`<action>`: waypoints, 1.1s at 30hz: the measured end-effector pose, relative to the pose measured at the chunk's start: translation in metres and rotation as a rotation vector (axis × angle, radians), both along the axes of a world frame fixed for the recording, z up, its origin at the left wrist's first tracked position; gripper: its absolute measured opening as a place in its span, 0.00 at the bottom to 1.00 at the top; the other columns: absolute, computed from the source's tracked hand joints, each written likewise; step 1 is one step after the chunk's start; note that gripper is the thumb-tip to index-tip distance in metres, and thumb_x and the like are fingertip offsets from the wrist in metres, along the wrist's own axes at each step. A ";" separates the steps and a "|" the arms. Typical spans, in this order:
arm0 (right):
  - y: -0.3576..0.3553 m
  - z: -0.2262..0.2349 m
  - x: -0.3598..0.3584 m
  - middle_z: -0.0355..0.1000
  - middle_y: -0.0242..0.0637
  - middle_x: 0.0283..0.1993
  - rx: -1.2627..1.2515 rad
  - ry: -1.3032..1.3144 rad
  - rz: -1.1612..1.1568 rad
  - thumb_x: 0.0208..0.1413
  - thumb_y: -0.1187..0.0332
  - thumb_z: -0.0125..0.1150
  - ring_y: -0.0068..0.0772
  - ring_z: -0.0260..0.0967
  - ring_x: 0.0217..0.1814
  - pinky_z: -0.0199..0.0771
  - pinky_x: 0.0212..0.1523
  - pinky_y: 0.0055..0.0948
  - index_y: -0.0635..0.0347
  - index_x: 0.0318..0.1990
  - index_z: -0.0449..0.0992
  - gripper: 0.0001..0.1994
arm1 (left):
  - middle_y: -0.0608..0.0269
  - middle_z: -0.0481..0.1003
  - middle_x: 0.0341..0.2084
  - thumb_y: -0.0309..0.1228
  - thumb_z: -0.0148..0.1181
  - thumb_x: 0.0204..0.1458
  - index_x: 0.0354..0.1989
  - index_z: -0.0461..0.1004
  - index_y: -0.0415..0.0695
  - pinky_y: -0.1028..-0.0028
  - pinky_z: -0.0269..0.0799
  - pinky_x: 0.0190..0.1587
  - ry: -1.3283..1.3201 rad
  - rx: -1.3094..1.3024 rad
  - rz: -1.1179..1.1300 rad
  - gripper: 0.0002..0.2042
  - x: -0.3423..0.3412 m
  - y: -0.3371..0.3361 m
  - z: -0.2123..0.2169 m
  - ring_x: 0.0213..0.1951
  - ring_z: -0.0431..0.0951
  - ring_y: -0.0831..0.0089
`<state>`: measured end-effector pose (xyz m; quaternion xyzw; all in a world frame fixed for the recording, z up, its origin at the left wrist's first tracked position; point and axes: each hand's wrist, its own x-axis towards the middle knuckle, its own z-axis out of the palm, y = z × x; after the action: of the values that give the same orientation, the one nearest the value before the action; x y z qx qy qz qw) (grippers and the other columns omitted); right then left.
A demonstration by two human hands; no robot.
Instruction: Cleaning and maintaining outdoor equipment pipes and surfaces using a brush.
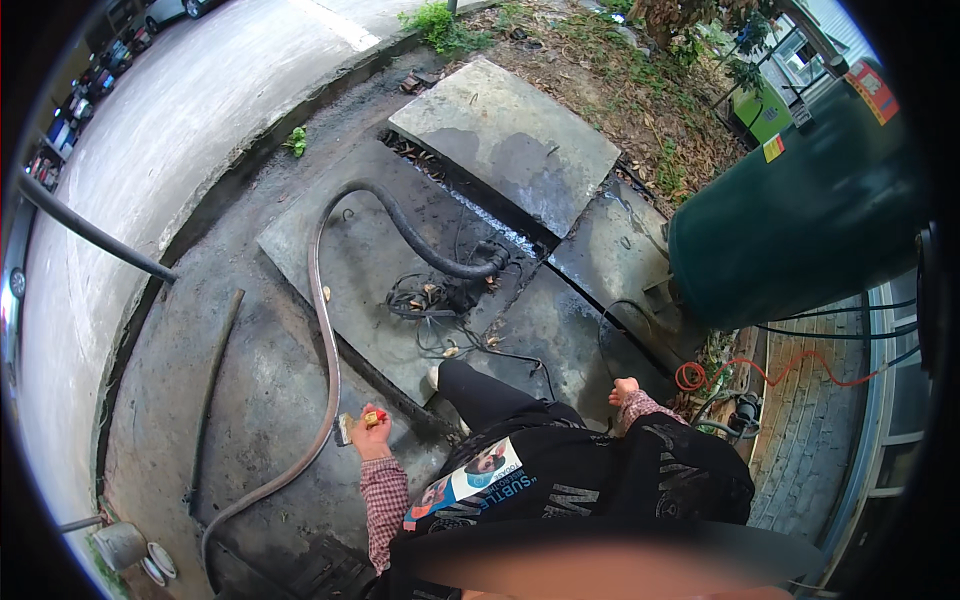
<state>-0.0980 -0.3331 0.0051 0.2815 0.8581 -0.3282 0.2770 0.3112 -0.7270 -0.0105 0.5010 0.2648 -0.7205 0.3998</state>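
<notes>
Flat-ended hand tool (345,430) lies below and left of frame center, the left hand (372,434) gripping and partly hiding its red-and-yellow handle. Right-hand fingers (623,389) curl near a thin cable (601,340); whether they hold it, I cannot tell. 1 smooth hose (333,370) loops across rough concrete slabs (505,145); a rounded green tank (790,210), upper right, is cut off.

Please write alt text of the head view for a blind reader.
The person's left hand holds a tool with a red-and-yellow handle; the right hand is near a thin dark cable. A hose bends across concrete slabs, left of a green tank.
</notes>
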 end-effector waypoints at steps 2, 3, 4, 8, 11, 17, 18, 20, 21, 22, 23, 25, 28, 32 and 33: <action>-0.016 0.001 0.004 0.65 0.47 0.21 0.089 -0.068 0.005 0.43 0.72 0.47 0.41 0.66 0.19 0.67 0.14 0.36 0.70 0.25 0.68 0.08 | 0.60 0.71 0.28 0.25 0.39 0.47 0.33 0.63 0.43 0.64 0.65 0.34 0.006 -0.039 0.097 0.07 0.023 -0.034 0.002 0.29 0.72 0.66; -0.029 -0.003 0.007 0.65 0.48 0.20 0.096 -0.116 0.072 0.43 0.72 0.48 0.42 0.66 0.19 0.67 0.14 0.36 0.70 0.24 0.68 0.08 | 0.60 0.71 0.27 0.25 0.38 0.47 0.32 0.64 0.42 0.64 0.65 0.33 -0.027 -0.048 0.131 0.07 0.028 -0.054 0.006 0.29 0.72 0.66; -0.037 -0.012 0.006 0.65 0.49 0.20 0.102 -0.161 0.128 0.43 0.72 0.48 0.42 0.66 0.19 0.66 0.14 0.37 0.70 0.23 0.68 0.08 | 0.60 0.71 0.26 0.25 0.37 0.46 0.32 0.65 0.42 0.65 0.65 0.33 -0.057 -0.058 0.155 0.08 0.027 -0.074 0.008 0.29 0.72 0.66; -0.181 -0.028 0.009 0.65 0.42 0.24 0.013 -0.090 0.178 0.45 0.71 0.46 0.37 0.65 0.17 0.66 0.14 0.34 0.63 0.36 0.64 0.10 | 0.59 0.71 0.27 0.25 0.38 0.46 0.32 0.66 0.42 0.66 0.65 0.32 -0.086 -0.071 0.212 0.09 0.066 -0.131 0.006 0.28 0.71 0.66; -0.307 -0.030 0.013 0.64 0.35 0.24 -0.274 -0.153 0.344 0.46 0.69 0.50 0.30 0.64 0.18 0.68 0.16 0.30 0.57 0.39 0.61 0.12 | 0.61 0.71 0.25 0.27 0.38 0.46 0.32 0.67 0.42 0.68 0.64 0.32 -0.194 -0.021 0.269 0.10 0.097 -0.174 0.027 0.28 0.71 0.69; -0.517 0.015 0.053 0.66 0.36 0.29 -0.603 -0.209 0.764 0.50 0.68 0.48 0.26 0.66 0.23 0.69 0.23 0.24 0.60 0.42 0.61 0.12 | 0.61 0.71 0.25 0.26 0.39 0.45 0.28 0.68 0.40 0.67 0.65 0.33 -0.368 0.057 0.596 0.09 0.172 -0.229 0.066 0.28 0.71 0.68; -0.541 0.029 0.058 0.66 0.36 0.30 -0.593 -0.187 0.805 0.50 0.68 0.48 0.26 0.65 0.24 0.68 0.24 0.23 0.60 0.44 0.61 0.14 | 0.61 0.71 0.25 0.26 0.39 0.44 0.28 0.68 0.40 0.66 0.64 0.33 -0.400 -0.053 0.465 0.09 0.195 -0.229 0.052 0.29 0.70 0.67; -0.573 0.056 0.067 0.65 0.37 0.31 -0.641 -0.129 0.800 0.48 0.69 0.48 0.24 0.65 0.26 0.67 0.24 0.22 0.62 0.45 0.61 0.16 | 0.61 0.70 0.24 0.31 0.43 0.45 0.28 0.67 0.41 0.64 0.62 0.34 -0.356 -0.381 0.304 0.08 0.249 -0.228 0.014 0.29 0.69 0.68; -0.572 0.051 0.055 0.66 0.37 0.33 -0.659 -0.095 0.762 0.49 0.69 0.47 0.25 0.65 0.27 0.67 0.25 0.22 0.61 0.47 0.59 0.17 | 0.63 0.70 0.23 0.34 0.42 0.46 0.27 0.65 0.42 0.64 0.62 0.34 -0.246 0.038 0.615 0.09 0.210 -0.277 0.067 0.28 0.69 0.70; -0.580 0.043 0.055 0.66 0.38 0.33 -0.630 -0.095 0.730 0.50 0.67 0.47 0.25 0.65 0.27 0.68 0.25 0.22 0.60 0.48 0.59 0.17 | 0.65 0.69 0.22 0.35 0.39 0.49 0.27 0.64 0.44 0.66 0.61 0.34 -0.276 0.029 0.609 0.10 0.223 -0.287 0.070 0.27 0.69 0.72; -0.580 0.031 0.055 0.66 0.38 0.34 -0.618 -0.113 0.724 0.51 0.66 0.47 0.26 0.65 0.27 0.68 0.26 0.23 0.59 0.47 0.60 0.16 | 0.67 0.68 0.21 0.36 0.38 0.49 0.27 0.64 0.44 0.66 0.61 0.33 -0.299 0.090 0.652 0.10 0.244 -0.291 0.062 0.26 0.69 0.73; -0.575 0.010 0.059 0.67 0.37 0.34 -0.556 -0.113 0.621 0.51 0.65 0.48 0.28 0.66 0.27 0.69 0.25 0.24 0.58 0.46 0.60 0.15 | 0.68 0.68 0.20 0.36 0.37 0.50 0.27 0.63 0.45 0.67 0.61 0.33 -0.320 0.150 0.690 0.10 0.270 -0.316 0.055 0.26 0.69 0.73; -0.536 -0.025 0.074 0.67 0.35 0.30 -0.434 -0.104 0.350 0.51 0.63 0.48 0.29 0.67 0.25 0.70 0.24 0.27 0.57 0.43 0.61 0.13 | 0.69 0.67 0.22 0.36 0.35 0.51 0.33 0.60 0.46 0.70 0.62 0.30 -0.419 0.132 0.569 0.09 0.290 -0.388 0.053 0.26 0.69 0.74; -0.517 -0.002 0.152 0.65 0.40 0.32 -0.172 -0.173 -0.021 0.51 0.65 0.46 0.34 0.66 0.27 0.70 0.25 0.31 0.60 0.42 0.60 0.13 | 0.65 0.65 0.26 0.27 0.36 0.51 0.41 0.57 0.47 0.70 0.64 0.30 -0.371 -0.149 0.301 0.09 0.283 -0.495 0.060 0.26 0.68 0.72; -0.530 0.000 0.169 0.65 0.40 0.32 -0.142 -0.197 -0.027 0.50 0.64 0.47 0.34 0.66 0.27 0.70 0.24 0.32 0.59 0.42 0.60 0.13 | 0.64 0.66 0.27 0.26 0.36 0.51 0.42 0.57 0.46 0.70 0.64 0.30 -0.402 -0.209 0.204 0.10 0.276 -0.523 0.067 0.26 0.68 0.71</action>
<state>0.0713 -0.8635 0.0050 0.3037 0.7974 -0.3626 0.3747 0.5875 -1.2503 0.0568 0.5610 0.1533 -0.5854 0.5649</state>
